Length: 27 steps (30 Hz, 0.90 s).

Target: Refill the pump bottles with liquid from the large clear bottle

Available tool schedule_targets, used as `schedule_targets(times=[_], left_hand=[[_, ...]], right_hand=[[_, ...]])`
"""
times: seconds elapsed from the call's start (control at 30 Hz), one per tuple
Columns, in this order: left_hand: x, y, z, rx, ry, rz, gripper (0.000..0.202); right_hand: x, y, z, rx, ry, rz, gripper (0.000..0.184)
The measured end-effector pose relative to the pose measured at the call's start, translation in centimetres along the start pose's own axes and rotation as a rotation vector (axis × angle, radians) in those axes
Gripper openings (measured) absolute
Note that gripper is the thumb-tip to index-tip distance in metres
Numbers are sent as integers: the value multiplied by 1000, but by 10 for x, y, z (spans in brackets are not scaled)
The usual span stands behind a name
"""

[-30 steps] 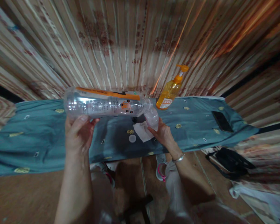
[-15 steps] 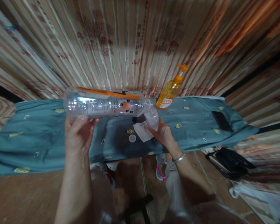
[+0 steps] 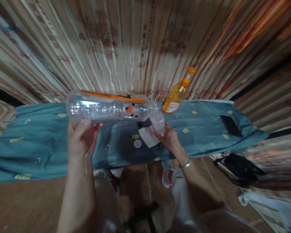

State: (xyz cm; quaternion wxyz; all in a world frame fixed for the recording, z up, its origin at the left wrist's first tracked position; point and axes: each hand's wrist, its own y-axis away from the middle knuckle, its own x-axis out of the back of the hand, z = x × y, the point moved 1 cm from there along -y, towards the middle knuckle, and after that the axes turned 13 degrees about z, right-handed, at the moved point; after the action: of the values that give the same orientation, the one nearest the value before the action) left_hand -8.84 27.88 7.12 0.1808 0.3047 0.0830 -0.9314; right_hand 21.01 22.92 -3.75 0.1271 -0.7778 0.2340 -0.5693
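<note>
A large clear plastic bottle (image 3: 106, 108) with an orange label lies nearly level in the air. My left hand (image 3: 83, 137) grips it from below near its base. Its neck points right and meets a small clear plastic container (image 3: 158, 122), tilted, whose exact kind I cannot make out. My right hand (image 3: 169, 139) has its fingers closed around that container. Under those fingers a white sheet, perhaps tissue (image 3: 147, 136), lies on the cloth. Beside it is a round whitish cap (image 3: 137, 144). A small black thing (image 3: 139, 124) sits partly under the bottle's neck.
An orange pump bottle (image 3: 176, 97) stands at the back, right of the small container. A dark phone (image 3: 231, 126) lies on the right of the blue-green cloth (image 3: 196, 142). Pleated curtains (image 3: 128, 45) hang behind. A black bag (image 3: 240, 168) is at the lower right.
</note>
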Motion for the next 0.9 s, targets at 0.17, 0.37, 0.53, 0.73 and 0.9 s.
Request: schedule_targets(times=[0.17,0.37,0.53,0.73,0.9], left_hand=[[-1,0,1,8,6,5,55],[-2,0,1,14,7,31,56],[-3,0,1,16,16,32,53],[-4,1,2,16,21,32,47],[-7,2,4,21,12,63,55]], right_hand=[[2,0,-1,-12,-18,2,60],[3,-1,-2,-7,-18,-5,61],[3,-1,-1,-25,-13,-17,63],[11,-4,-8,-66,16,-96,57],[18,-6,-15,-90,30,-147,57]])
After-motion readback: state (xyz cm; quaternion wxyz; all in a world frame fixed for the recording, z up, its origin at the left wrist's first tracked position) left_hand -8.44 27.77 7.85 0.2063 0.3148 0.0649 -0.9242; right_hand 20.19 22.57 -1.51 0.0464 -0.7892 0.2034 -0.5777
